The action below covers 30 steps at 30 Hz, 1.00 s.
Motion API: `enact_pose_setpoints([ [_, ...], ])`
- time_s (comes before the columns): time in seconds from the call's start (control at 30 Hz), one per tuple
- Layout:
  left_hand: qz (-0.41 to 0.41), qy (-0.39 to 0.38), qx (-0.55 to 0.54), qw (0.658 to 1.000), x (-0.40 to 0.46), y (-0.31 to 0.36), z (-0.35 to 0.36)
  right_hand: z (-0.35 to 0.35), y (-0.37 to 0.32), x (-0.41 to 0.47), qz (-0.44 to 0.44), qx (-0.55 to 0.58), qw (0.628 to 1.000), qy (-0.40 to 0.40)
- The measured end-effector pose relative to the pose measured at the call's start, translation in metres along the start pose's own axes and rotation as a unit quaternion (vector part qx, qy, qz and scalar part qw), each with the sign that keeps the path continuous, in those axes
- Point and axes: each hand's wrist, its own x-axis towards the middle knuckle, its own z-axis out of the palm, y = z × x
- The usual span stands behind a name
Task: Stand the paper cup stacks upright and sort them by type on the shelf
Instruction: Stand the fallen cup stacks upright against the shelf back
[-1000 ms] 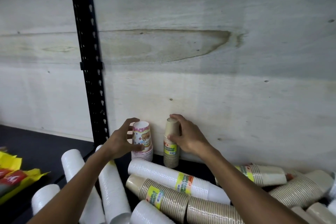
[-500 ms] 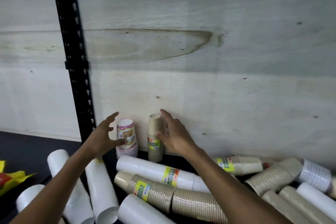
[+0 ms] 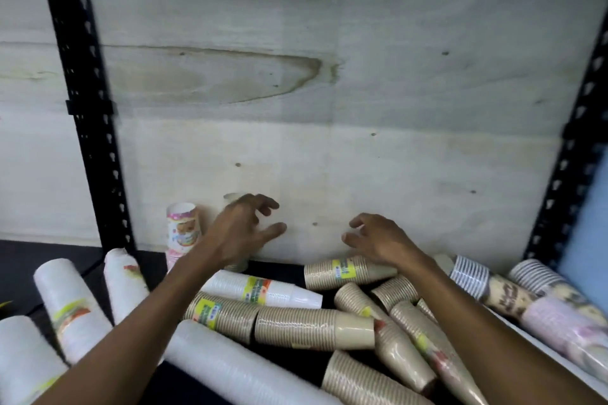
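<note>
Nearest, white cup stacks [image 3: 230, 368] and brown ribbed stacks [image 3: 312, 327] lie flat, jumbled across dark shelf [image 3: 19, 263]. Further in, right hand [image 3: 378, 238] hovers over lying brown stack with yellow label [image 3: 345, 271], fingers loosely spread, gripping nothing. Left hand [image 3: 243, 230] likewise loose-fingered, empty, held in front of upright brown stack [image 3: 232, 204], mostly hidden; contact unclear, frame blurred. Printed pink stack [image 3: 182, 230] stands upright just left of it, against plywood back panel [image 3: 362, 108]. Black uprights [image 3: 85, 102] flank bay.
</note>
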Motion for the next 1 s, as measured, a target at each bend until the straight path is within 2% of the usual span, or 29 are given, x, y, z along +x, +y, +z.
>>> enact_pose_setpoints([
  [0.13, 0.023, -0.154, -0.004, 0.988, 0.013, 0.032, 0.048, -0.022, 0.046, -0.005, 0.076, -0.032, 0.997, 0.004],
  [0.2, 0.025, -0.207, -0.007, 0.978, 0.019, 0.043, 0.069, -0.028, 0.070, -0.005, 0.105, -0.073, 0.992, -0.018],
  [0.33, 0.010, -0.269, -0.040, 0.962, 0.029, 0.056, 0.098, -0.034, 0.104, -0.006, 0.156, -0.156, 0.973, -0.074],
  [0.43, 0.018, -0.303, -0.039, 0.952, 0.036, 0.060, 0.110, -0.040, 0.106, -0.012, 0.159, -0.200, 0.960, -0.119],
  [0.57, 0.026, -0.327, -0.030, 0.944, 0.041, 0.061, 0.121, -0.046, 0.105, -0.014, 0.155, -0.237, 0.943, -0.178],
  [0.67, 0.031, -0.328, -0.028, 0.944, 0.043, 0.060, 0.127, -0.049, 0.107, -0.014, 0.161, -0.254, 0.935, -0.190],
  [0.77, 0.033, -0.319, -0.040, 0.946, 0.043, 0.057, 0.127, -0.050, 0.108, -0.015, 0.171, -0.224, 0.940, -0.195],
  [0.9, 0.030, -0.273, -0.048, 0.960, 0.041, 0.052, 0.119, -0.048, 0.106, -0.015, 0.162, -0.158, 0.967, -0.117],
  [1.0, 0.025, -0.212, -0.055, 0.975, 0.040, 0.044, 0.105, -0.048, 0.097, -0.004, 0.114, -0.091, 0.988, -0.055],
])
